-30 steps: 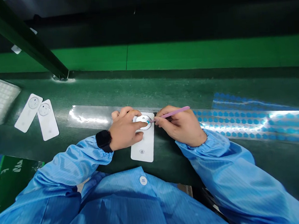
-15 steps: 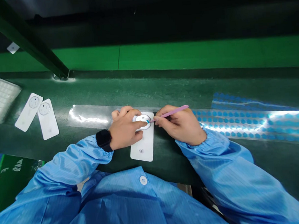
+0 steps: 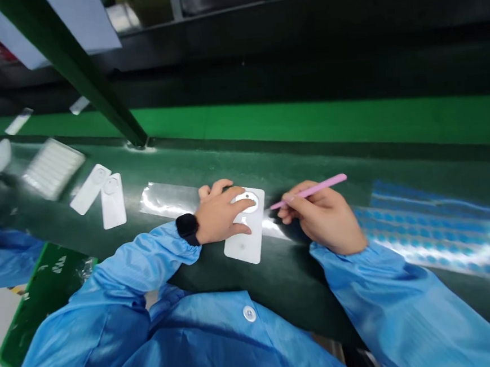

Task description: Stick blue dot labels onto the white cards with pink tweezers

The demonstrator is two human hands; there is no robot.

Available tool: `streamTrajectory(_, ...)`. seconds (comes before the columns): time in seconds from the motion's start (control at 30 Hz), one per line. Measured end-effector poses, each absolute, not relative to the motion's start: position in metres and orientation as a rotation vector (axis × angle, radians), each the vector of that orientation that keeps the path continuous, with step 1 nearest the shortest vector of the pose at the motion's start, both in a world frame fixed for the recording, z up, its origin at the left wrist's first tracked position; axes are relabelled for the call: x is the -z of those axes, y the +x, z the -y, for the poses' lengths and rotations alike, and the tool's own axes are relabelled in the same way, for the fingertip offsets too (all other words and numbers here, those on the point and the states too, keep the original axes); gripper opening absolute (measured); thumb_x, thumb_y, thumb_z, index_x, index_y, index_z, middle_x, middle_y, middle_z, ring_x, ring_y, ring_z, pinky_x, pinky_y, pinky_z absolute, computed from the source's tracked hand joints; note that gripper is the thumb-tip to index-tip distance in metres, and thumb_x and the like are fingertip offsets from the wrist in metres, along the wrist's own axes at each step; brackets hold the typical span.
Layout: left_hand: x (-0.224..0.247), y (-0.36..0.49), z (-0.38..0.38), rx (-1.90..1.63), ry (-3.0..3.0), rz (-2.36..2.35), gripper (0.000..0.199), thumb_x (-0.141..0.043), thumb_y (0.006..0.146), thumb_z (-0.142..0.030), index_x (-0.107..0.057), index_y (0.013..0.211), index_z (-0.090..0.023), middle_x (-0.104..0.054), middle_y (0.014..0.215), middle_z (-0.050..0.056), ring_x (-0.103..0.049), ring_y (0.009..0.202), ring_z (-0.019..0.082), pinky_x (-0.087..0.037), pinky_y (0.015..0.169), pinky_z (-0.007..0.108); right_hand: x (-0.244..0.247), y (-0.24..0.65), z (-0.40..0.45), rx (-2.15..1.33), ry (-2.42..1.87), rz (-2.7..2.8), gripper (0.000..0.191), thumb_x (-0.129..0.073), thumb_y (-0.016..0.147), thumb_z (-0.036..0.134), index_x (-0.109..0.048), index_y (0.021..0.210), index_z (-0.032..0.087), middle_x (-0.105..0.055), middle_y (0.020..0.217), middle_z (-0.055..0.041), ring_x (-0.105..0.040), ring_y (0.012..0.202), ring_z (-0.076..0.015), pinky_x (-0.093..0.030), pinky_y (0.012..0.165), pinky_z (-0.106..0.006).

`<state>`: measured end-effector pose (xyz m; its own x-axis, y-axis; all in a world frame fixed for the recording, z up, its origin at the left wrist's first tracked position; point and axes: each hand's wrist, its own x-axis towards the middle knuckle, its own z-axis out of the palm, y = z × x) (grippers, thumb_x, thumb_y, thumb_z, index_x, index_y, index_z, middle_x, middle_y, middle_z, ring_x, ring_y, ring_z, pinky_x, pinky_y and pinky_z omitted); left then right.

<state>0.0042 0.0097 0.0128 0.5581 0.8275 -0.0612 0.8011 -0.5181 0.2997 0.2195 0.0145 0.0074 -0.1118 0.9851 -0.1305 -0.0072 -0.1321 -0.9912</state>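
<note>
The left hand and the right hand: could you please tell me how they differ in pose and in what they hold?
The left hand is spread over the white panel, while the right hand is off to the panel's right, fingers curled. The right hand holds a pink pen-like tool; the left hand holds no tool. The left hand has a black watch at its wrist; none shows by the right hand. Both emerge from blue sleeves.

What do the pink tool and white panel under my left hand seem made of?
The pink tool looks like satin plastic or painted metal, from its even colour. The white panel looks like smooth plastic or coated glass, from its flat face.
</note>
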Motion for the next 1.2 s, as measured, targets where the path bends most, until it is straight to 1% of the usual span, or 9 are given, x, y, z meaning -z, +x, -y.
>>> streamTrajectory(0.17,-0.016,0.008,-0.095,-0.096,2.552,-1.446,0.043,-0.07,0.081,-0.046,-0.061,0.121,-0.032,-0.058,0.134,0.005,-0.031,0.133,0.035,-0.027,0.092,0.05,-0.007,0.223,-0.018,-1.499,-1.197,1.224,0.044,-0.08,0.068,0.061,-0.063,0.067,0.021,-0.064,0.056,-0.0041,-0.059,0.045,-0.0165,-0.051,0.041,-0.026)
streamTrajectory(0.27,-0.032,0.016,-0.166,-0.14,2.615,-1.548,0.028,-0.063,0.086,-0.03,-0.065,0.114,-0.029,-0.058,0.133,0.004,-0.033,0.133,0.033,-0.028,0.095,0.05,-0.005,0.227,-0.02,-1.494,-1.214,1.303,0.044,-0.078,0.069,0.062,-0.065,0.068,0.02,-0.064,0.058,-0.0058,-0.06,0.048,-0.0171,-0.053,0.043,-0.026)
streamTrajectory(0.4,-0.061,0.025,-0.214,-0.315,2.602,-1.737,0.03,-0.047,0.092,-0.017,-0.065,0.115,-0.024,-0.059,0.129,0.007,-0.041,0.126,0.029,-0.033,0.095,0.045,-0.005,0.229,-0.021,-1.474,-1.213,1.365,0.044,-0.076,0.071,0.063,-0.066,0.069,0.02,-0.065,0.061,-0.0069,-0.061,0.05,-0.0174,-0.054,0.045,-0.026)
streamTrajectory(0.57,-0.079,-0.024,-0.15,-0.422,2.578,-1.862,0.031,-0.047,0.094,-0.028,-0.061,0.12,-0.02,-0.063,0.114,0.009,-0.055,0.109,0.024,-0.041,0.097,0.038,-0.01,0.225,-0.021,-1.471,-1.215,1.365,0.047,-0.076,0.067,0.067,-0.067,0.067,0.021,-0.065,0.059,-0.007,-0.061,0.048,-0.0189,-0.055,0.043,-0.028)
streamTrajectory(0.67,-0.076,-0.093,-0.08,-0.274,2.233,-2.326,0.035,-0.05,0.092,-0.038,-0.06,0.121,-0.021,-0.064,0.115,0.008,-0.055,0.113,0.023,-0.041,0.102,0.037,-0.012,0.222,-0.021,-1.454,-1.203,1.354,0.049,-0.076,0.064,0.07,-0.066,0.065,0.022,-0.064,0.057,-0.0066,-0.061,0.045,-0.02,-0.055,0.041,-0.031)
streamTrajectory(0.73,-0.07,-0.137,-0.036,-0.153,2.019,-2.541,0.04,-0.055,0.089,-0.04,-0.059,0.122,-0.018,-0.063,0.118,0.014,-0.055,0.114,0.029,-0.044,0.099,0.044,-0.011,0.221,-0.022,-1.437,-1.192,1.362,0.049,-0.076,0.064,0.071,-0.066,0.064,0.023,-0.064,0.057,-0.0064,-0.061,0.045,-0.0203,-0.055,0.04,-0.031)
streamTrajectory(0.83,-0.055,-0.171,0.014,0.038,1.784,-2.686,0.043,-0.059,0.085,-0.041,-0.061,0.123,-0.021,-0.063,0.12,0.017,-0.054,0.114,0.036,-0.049,0.086,0.052,-0.007,0.221,-0.024,-1.437,-1.173,1.375,0.049,-0.076,0.063,0.071,-0.067,0.064,0.023,-0.064,0.057,-0.0066,-0.061,0.045,-0.0199,-0.054,0.038,-0.03)
streamTrajectory(1.0,-0.036,-0.144,0.046,0.174,1.821,-2.496,0.046,-0.047,0.092,-0.039,-0.053,0.136,-0.028,-0.047,0.146,0.016,-0.044,0.129,0.04,-0.046,0.088,0.059,-0.008,0.217,-0.023,-1.469,-1.197,1.268,0.048,-0.082,0.06,0.065,-0.066,0.064,0.02,-0.064,0.057,-0.0057,-0.06,0.046,-0.0171,-0.053,0.041,-0.027)
streamTrajectory(1.2,-0.034,-0.099,0.042,0.142,2.112,-2.068,0.046,-0.05,0.09,-0.038,-0.054,0.135,-0.032,-0.043,0.148,0.014,-0.043,0.124,0.041,-0.044,0.086,0.058,-0.01,0.212,-0.019,-1.537,-1.174,1.066,0.052,-0.088,0.05,0.058,-0.056,0.063,0.019,-0.062,0.051,-0.0011,-0.055,0.04,-0.0127,-0.047,0.038,-0.022)
